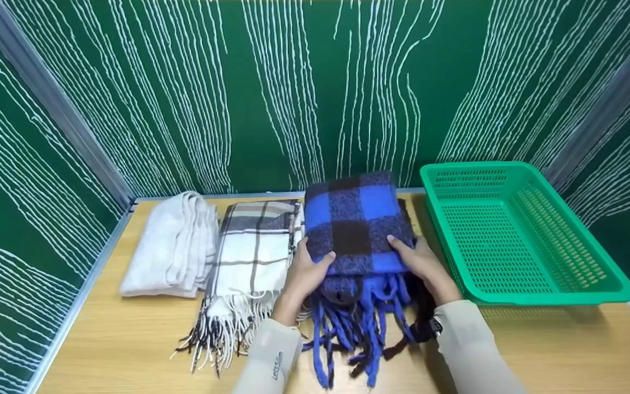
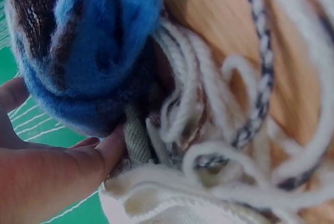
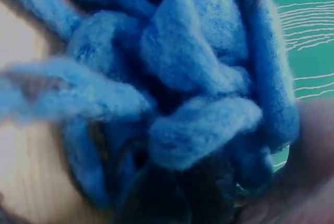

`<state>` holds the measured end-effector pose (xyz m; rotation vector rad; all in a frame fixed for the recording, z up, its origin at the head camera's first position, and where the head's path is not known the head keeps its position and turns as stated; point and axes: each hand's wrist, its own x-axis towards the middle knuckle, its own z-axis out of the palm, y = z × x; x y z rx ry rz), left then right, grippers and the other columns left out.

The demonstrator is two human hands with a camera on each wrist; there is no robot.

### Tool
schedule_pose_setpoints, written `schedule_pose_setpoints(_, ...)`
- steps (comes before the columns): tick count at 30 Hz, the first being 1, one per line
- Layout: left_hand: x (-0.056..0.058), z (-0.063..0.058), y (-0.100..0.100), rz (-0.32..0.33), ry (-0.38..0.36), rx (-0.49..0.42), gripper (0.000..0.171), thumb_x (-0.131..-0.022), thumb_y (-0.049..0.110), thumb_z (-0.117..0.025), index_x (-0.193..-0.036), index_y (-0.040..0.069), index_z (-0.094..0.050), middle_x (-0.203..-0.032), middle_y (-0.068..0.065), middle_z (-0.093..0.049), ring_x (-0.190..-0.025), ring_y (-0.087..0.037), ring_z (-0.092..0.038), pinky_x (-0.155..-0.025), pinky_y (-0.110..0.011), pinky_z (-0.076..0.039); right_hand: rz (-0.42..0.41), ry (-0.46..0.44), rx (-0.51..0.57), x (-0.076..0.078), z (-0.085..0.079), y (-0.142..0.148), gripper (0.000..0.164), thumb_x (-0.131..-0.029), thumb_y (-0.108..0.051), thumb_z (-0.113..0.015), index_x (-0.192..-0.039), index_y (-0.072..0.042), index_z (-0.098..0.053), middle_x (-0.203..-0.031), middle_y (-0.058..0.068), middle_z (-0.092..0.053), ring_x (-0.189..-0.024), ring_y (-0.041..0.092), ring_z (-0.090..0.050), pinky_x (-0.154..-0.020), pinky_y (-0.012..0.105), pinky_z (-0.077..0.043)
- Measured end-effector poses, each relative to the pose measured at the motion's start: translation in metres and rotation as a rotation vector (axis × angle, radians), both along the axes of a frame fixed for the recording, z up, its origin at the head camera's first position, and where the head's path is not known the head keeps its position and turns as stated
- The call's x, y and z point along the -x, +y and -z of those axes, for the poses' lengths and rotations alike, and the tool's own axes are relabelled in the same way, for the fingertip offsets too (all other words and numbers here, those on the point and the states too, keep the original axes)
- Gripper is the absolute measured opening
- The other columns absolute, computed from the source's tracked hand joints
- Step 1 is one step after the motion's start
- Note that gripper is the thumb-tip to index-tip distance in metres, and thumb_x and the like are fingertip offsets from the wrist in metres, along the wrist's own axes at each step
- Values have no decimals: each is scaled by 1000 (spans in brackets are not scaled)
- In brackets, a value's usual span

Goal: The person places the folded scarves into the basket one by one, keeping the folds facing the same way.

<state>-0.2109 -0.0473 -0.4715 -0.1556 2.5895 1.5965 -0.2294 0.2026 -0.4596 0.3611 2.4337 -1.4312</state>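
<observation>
Both hands hold a folded blue and black checked scarf [image 1: 350, 230] from its two sides, thumbs on top. My left hand [image 1: 310, 271] grips its left side, next to a folded white plaid scarf [image 1: 255, 257]. On the other side my right hand [image 1: 421, 262] grips the blue scarf, near the green basket. Thick blue and dark fringe [image 1: 369, 328] hangs toward the front. In the left wrist view the left hand's fingers [image 2: 112, 145] reach under the blue fold, beside white fringe [image 2: 182, 72]. Blue tassels [image 3: 203, 130] fill the right wrist view, hiding most of the right hand [image 3: 308, 177].
A folded white cloth [image 1: 167, 251] lies at the far left of the wooden table [image 1: 145, 339]. The green plastic basket [image 1: 550, 298] stands on the right, with bare slotted walls and floor. Green panels [image 1: 348, 93] with white lines enclose the back and sides.
</observation>
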Motion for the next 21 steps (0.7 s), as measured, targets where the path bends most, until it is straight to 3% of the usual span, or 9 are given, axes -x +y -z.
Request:
schedule_pose_setpoints(8,1,-3,0,12,-44,-37,88,-99,36,-68,-165,1,-22,-165,-30,-35,-147,-50,-40,-121,-59,-35,31,-62,156,4,-5,4,97,-108,-56,-45,-165,8,-1,-172,33,-5,-159,49,-11,-128,61,-18)
schedule_pose_setpoints(14,2,-6,-3,-4,-104,-175,90,-98,32,-69,-166,1,-18,-167,-33,-28,-153,-49,-32,-124,-58,-29,44,-51,211,2,-11,6,91,-107,-50,-51,-166,5,-8,-170,32,-19,-152,45,-32,-123,57,-32)
schedule_pose_setpoints(21,2,-6,-2,-81,-128,-297,73,-102,32,-64,-154,-6,-29,-156,-34,-39,-146,-45,-42,-122,-53,-33,40,-34,239,-5,-17,9,90,-103,-38,-60,-168,0,-11,-168,30,-25,-145,42,-43,-116,54,-42)
